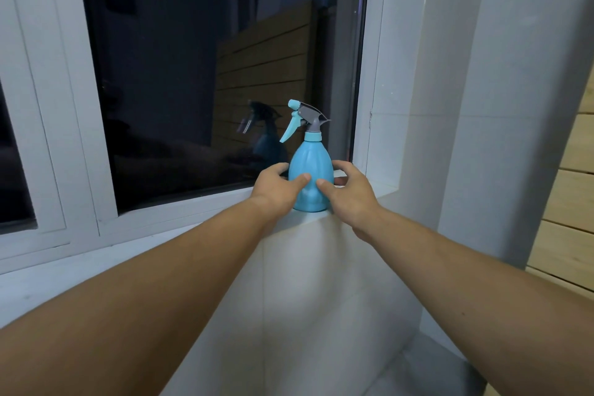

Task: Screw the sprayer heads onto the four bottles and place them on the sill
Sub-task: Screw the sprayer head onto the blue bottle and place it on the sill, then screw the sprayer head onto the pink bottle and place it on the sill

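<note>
A light blue spray bottle point(310, 164) stands upright on the white window sill point(225, 219), near the sill's right end. Its grey and blue sprayer head point(305, 116) sits on the neck, with the trigger and nozzle pointing left. My left hand point(276, 186) curls round the bottle's left side, thumb on the front. On the right side my right hand point(350, 193) does the same, its thumb also on the front. Both forearms reach in from the bottom corners. No other bottles are in view.
A dark window pane point(209, 74) directly behind the bottle reflects it. The white window frame point(373, 74) and a white wall column point(450, 138) rise just to the right. Wooden slats point(569, 202) line the far right edge. A white tiled wall point(321, 299) drops below the sill.
</note>
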{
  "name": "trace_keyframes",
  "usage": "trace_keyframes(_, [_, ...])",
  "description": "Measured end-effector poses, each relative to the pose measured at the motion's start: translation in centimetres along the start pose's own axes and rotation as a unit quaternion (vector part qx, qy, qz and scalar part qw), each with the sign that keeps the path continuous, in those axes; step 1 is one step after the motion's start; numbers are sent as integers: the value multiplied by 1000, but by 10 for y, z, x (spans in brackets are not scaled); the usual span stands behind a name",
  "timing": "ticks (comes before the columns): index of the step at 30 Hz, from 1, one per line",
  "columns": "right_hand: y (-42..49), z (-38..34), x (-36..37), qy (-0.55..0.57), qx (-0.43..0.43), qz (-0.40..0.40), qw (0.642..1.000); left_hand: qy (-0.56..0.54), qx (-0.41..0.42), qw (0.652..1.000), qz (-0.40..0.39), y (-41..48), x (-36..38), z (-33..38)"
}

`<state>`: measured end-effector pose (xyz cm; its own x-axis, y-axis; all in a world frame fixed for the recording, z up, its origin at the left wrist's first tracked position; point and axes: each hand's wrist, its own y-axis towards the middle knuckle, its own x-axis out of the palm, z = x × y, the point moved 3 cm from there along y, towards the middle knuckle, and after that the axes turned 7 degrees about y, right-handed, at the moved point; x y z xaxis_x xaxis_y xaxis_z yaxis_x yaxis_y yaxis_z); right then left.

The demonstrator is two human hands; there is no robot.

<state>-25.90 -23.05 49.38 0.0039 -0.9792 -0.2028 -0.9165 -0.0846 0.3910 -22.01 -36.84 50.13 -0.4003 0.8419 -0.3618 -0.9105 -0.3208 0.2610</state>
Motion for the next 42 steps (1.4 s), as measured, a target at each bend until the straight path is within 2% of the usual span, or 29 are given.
trace_keyframes(12, [-8,5,-16,-14,12,26,999,40,-24,999,27,-10,-9,1])
trace_keyframes(20, [-71,15,-69,19,42,38,998,16,-6,998,56,-67,-5,7])
trace_keyframes(24, [-125,46,-105,38,85,46,995,-4,-1,1000,-15,-116,31,-9])
trace_keyframes(28, [-193,108,-143,6,167,39,985,-2,-61,988,-144,-171,92,-57])
trace_keyframes(31, [-249,174,-174,-40,250,27,967,27,-117,964,-237,-213,145,-113])
trace_keyframes(34, [-295,234,-198,-82,328,10,941,55,-174,937,-298,-250,187,-165])
trace_keyframes(37, [-336,292,-216,-104,401,-14,910,80,-221,909,-343,-286,229,-216])
trace_keyframes(42, [-376,359,-226,-105,472,-27,875,154,-248,871,-395,-331,284,-269])
